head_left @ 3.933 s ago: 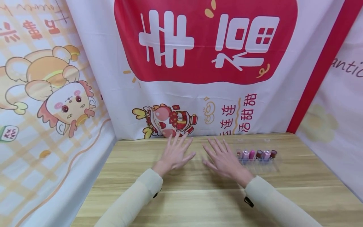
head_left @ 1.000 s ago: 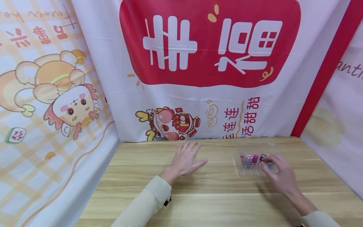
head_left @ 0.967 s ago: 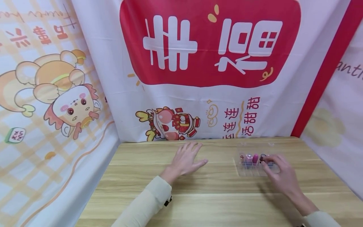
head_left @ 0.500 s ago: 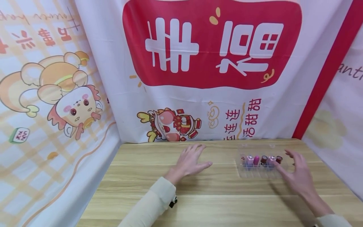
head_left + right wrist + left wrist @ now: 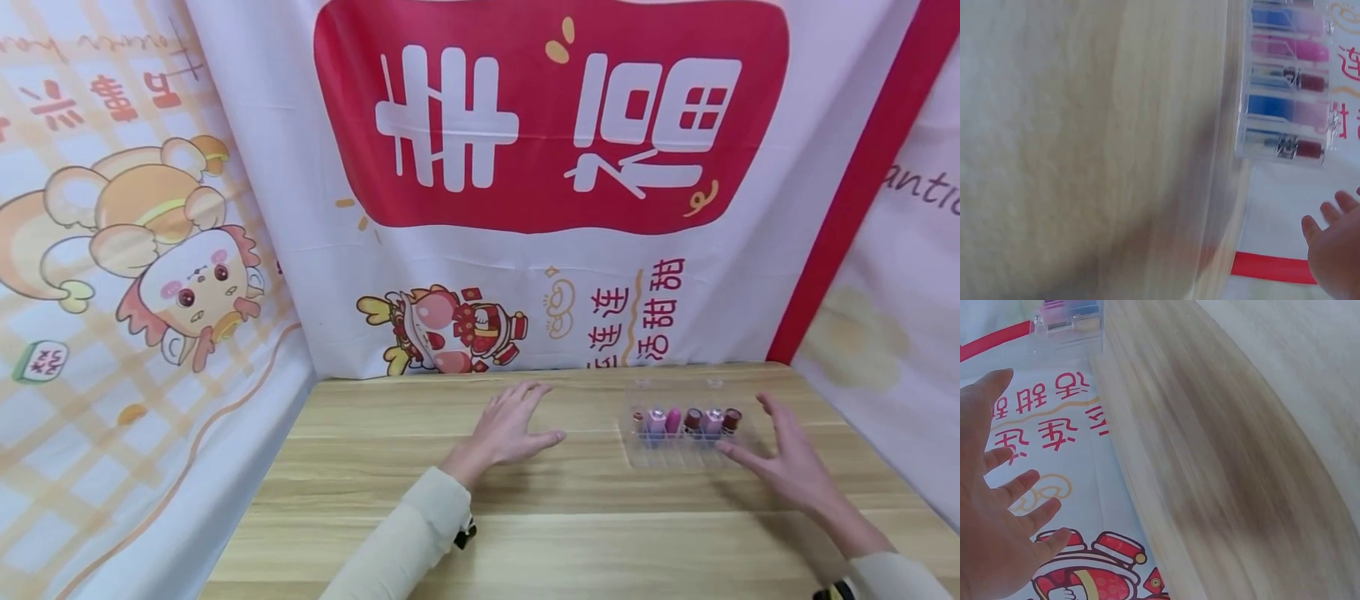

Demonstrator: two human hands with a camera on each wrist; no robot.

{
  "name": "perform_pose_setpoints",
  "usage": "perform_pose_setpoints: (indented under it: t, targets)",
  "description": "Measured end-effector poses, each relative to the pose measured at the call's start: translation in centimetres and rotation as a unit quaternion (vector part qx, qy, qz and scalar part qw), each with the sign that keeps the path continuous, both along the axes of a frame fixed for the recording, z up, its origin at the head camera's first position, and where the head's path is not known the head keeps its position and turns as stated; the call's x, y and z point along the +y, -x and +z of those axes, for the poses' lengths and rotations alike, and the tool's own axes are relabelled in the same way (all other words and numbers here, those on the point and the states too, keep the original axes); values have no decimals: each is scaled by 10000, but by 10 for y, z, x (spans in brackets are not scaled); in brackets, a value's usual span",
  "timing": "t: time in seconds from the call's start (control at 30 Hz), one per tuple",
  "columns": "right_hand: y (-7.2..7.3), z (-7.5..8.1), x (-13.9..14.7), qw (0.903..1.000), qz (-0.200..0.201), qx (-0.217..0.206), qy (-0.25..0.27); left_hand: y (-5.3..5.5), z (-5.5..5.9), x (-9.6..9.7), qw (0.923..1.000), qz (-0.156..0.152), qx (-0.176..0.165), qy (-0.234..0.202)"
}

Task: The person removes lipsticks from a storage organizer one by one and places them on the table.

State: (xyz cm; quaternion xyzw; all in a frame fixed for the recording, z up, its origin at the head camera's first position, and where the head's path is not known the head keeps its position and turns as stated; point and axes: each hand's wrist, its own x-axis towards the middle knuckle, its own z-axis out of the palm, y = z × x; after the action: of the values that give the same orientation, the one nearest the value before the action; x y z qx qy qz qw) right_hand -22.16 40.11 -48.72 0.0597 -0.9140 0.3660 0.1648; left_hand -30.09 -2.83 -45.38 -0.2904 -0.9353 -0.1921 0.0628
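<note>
- Clear slotted organizer [image 5: 663, 457]: right of middle on wooden table [image 5: 555, 542], near its back edge; six cosmetic tubes [image 5: 673, 421] in a row.
- My right hand [image 5: 804, 468]: thumb and fingers wide, at organizer's right end; can't tell if thumb touches.
- My left hand [image 5: 506, 432]: fingers spread, well left of organizer, open wood between.
- Fabric backdrop [image 5: 480, 250] bounds the back edge.

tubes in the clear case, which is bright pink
The third tube from the left in the head view; the others have paler pink or brownish tops.
</note>
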Motion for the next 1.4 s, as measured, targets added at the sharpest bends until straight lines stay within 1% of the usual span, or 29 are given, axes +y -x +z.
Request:
perform_pose_setpoints:
  t: [0.13, 0.3, 0.37, 0.53, 0.77, 1.0, 1.2, 1.4]
  targets:
    - [7, 0, 2, 9992, 253, -298, 68, 1, -2, 2, 9999, -21, -92, -124]
    - [16, -3, 4, 9946, 604, -704, 465, 1, -4, 7, 9996, 17, -185, -216]
    - [18, -4, 4, 9924, 706, -795, 623, 2, -5, 10, 9995, 12, -219, -245]
    - [22, -5, 3, 9887, 875, -859, 866, 3, -4, 16, 9991, 4, -268, -320]
    - [32, -7, 6, 9876, 851, -980, 884, 3, -3, 23, 9983, 14, -415, -420]
    - [40, -8, 8, 9862, 832, -1023, 1004, 1, 2, 32, 9982, -65, -392, -444]
    - [41, -12, 9, 9837, 967, -998, 1140, -1, 2, 36, 9979, 11, -461, -460]
    - [40, -16, 9, 9810, 976, -1127, 1238, -2, -1, 37, 9972, -76, -503, -550]
